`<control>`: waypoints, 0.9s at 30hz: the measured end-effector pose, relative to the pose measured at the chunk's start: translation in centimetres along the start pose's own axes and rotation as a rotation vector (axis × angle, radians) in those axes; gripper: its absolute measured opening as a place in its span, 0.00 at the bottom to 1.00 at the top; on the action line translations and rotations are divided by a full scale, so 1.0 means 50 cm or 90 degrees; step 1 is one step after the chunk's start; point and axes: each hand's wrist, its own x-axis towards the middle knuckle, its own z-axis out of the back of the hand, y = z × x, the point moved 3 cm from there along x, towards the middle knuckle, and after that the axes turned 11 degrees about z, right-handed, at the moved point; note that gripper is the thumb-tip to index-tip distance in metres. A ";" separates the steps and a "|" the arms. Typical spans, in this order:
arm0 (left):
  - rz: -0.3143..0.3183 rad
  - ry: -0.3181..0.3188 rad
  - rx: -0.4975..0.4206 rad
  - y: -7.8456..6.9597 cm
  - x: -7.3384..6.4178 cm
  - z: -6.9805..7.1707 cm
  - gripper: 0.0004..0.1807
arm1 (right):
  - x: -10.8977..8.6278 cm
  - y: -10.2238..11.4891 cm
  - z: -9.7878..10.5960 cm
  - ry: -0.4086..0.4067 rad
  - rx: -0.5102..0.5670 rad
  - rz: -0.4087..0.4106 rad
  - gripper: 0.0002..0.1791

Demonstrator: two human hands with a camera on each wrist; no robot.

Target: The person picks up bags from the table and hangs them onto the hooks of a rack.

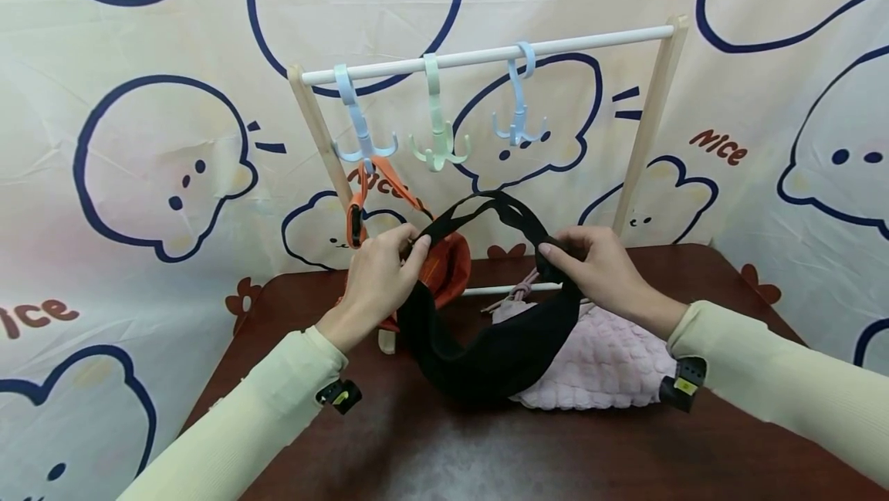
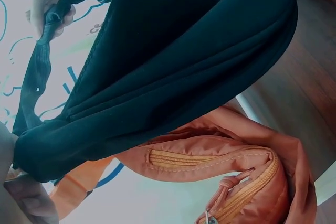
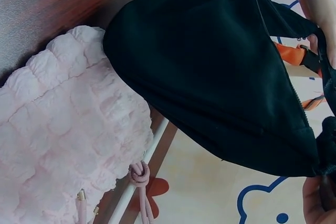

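Note:
A black shoulder bag [image 1: 479, 362] hangs between my two hands, its strap looped up at the top. My left hand [image 1: 385, 277] pinches one end of the strap between thumb and fingers. At the other end, my right hand [image 1: 607, 269] grips the strap where it joins the bag. In the left wrist view the black bag [image 2: 173, 66] sags, with a zip along its edge. Behind it, an orange bag [image 1: 444, 269] hangs by its strap from a blue hook [image 1: 361, 134]. A pink quilted bag [image 1: 604, 362] lies on the table, partly covered by the black one.
A rack with a white rail [image 1: 486, 58] and wooden posts [image 1: 649, 123] stands at the back. From the rail hang a green hook [image 1: 437, 123] and another blue hook [image 1: 518, 103]. Beneath is the dark brown table [image 1: 451, 455], with a patterned cloth backdrop [image 1: 167, 292] behind.

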 end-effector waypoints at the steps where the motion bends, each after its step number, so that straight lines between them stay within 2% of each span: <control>1: 0.001 0.000 -0.001 0.000 0.000 0.001 0.12 | 0.000 0.000 -0.001 -0.002 0.001 0.001 0.11; 15: 0.007 -0.008 -0.012 0.001 0.000 0.010 0.13 | 0.007 0.001 -0.009 -0.022 0.003 0.028 0.10; 21: 0.003 -0.018 -0.019 0.000 0.001 0.015 0.12 | 0.014 0.007 -0.008 -0.033 0.034 0.047 0.10; 27: -0.004 -0.020 -0.026 0.000 0.001 0.018 0.12 | 0.019 0.014 -0.010 -0.032 0.049 0.042 0.10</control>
